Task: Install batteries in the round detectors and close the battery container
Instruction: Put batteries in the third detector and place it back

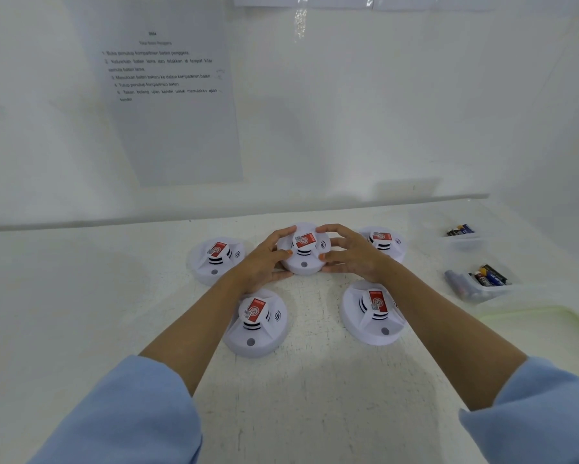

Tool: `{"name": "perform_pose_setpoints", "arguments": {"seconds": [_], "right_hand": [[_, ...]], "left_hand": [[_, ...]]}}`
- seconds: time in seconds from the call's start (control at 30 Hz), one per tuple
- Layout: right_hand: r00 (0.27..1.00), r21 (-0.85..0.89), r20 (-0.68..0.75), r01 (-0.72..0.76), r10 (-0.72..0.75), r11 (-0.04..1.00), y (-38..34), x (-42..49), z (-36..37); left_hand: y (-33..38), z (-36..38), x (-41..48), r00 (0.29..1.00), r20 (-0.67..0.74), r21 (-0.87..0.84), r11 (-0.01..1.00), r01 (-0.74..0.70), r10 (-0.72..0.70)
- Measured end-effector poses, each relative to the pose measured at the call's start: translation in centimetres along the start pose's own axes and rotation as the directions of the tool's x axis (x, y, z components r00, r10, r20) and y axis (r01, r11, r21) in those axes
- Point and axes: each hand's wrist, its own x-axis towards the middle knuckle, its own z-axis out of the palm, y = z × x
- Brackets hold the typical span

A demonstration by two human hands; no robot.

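Hands on the middle detector (303, 250): left hand (264, 262) cupped against its 9 o'clock rim, right hand (351, 254) against 3 o'clock, fingers spread and curled round the white disc, closed on it from both sides. Four more round detectors ringed close about, at 8 (216, 261), 7 (255, 323), 5 (373, 313) and 2 o'clock (383, 242). Bare white table (314, 413) toward 6 o'clock. Clear battery container (480, 283) at 3 o'clock, lid off, well apart.
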Motion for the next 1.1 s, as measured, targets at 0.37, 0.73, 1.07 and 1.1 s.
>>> {"name": "perform_pose_setpoints", "arguments": {"seconds": [0.37, 0.73, 1.07, 1.1], "right_hand": [[1.0, 0.002, 0.005, -0.002, 0.002, 1.0, -0.13, -0.12, 0.05], [1.0, 0.012, 0.015, -0.006, 0.005, 1.0, -0.22, -0.09, 0.05], [1.0, -0.002, 0.005, -0.018, 0.018, 1.0, -0.13, 0.03, 0.0], [1.0, -0.004, 0.004, -0.018, 0.018, 1.0, -0.11, 0.02, 0.0]], "left_hand": [[0.0, -0.01, -0.03, 1.0, 0.005, 0.0, 1.0, -0.003, 0.003], [0.02, 0.04, -0.05, 1.0, -0.002, 0.0, 1.0, -0.001, 0.001], [0.0, 0.05, -0.06, 1.0, -0.003, 0.009, 1.0, -0.003, 0.003], [-0.01, 0.06, -0.04, 1.0, -0.002, 0.011, 1.0, -0.004, 0.004]]}}
